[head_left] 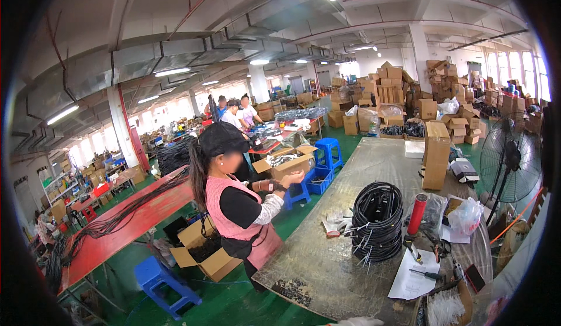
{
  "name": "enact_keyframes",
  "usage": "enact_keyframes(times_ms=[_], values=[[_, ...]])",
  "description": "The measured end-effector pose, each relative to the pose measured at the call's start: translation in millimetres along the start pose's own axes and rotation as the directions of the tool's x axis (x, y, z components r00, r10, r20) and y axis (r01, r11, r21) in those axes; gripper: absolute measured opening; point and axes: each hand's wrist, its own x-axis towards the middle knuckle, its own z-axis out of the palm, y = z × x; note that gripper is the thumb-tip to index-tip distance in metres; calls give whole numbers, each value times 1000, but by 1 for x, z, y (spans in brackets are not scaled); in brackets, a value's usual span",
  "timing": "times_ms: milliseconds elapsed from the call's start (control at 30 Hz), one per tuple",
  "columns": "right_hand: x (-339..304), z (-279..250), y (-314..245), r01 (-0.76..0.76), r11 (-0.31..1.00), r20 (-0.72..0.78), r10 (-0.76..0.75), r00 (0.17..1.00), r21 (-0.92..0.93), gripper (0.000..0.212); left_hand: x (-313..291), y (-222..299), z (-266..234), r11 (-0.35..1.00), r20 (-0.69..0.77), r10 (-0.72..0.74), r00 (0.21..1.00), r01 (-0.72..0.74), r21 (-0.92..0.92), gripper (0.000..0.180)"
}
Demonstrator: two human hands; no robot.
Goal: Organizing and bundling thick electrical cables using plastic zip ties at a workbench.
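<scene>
Neither of my hands can be made out. A pale sliver (357, 322) shows at the lower edge, too cut off to tell what it is. On the worktable (315, 256) before me stands a thick stack of coiled black cables (377, 226), with several pale tie ends sticking out low down. Right of it are a red cylinder (416, 214), a clear plastic bag (433, 209) and a sheet of paper (411, 284). A screwdriver (426, 274) lies on the sheet, with a yellow-and-black cutter (415, 253) at its top edge. White cable ties (445, 308) fill a box nearer me.
A co-worker in a pink vest (234, 209) stands at the table's left side, hands raised together. Blue stools (160, 285) and an open carton (207, 250) stand on the green floor. A tall carton (436, 156) and a black fan (511, 159) are at the right.
</scene>
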Motion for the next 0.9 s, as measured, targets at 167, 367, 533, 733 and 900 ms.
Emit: enact_keyframes(times_ms=[167,367,533,733,900], values=[[137,10,-95,365,921,-251,-389,886,-138,15,35,-1,40,858,-58,-47,997,70,509,56],[78,-15,-45,85,715,-90,-32,995,694,33,-10,12,-57,852,-59,81,995,-39,523,43],[-11,-3,11,-186,683,176,86,981,707,39,-31,-15,-45,777,112,3,994,-73,626,38],[6,-138,-59,250,920,-261,-173,950,300,33,-20,24,26,975,95,83,992,-61,-215,42],[37,-184,-81,376,877,-481,-201,853,299,21,-5,56,21,897,-3,155,988,-142,-418,49]])
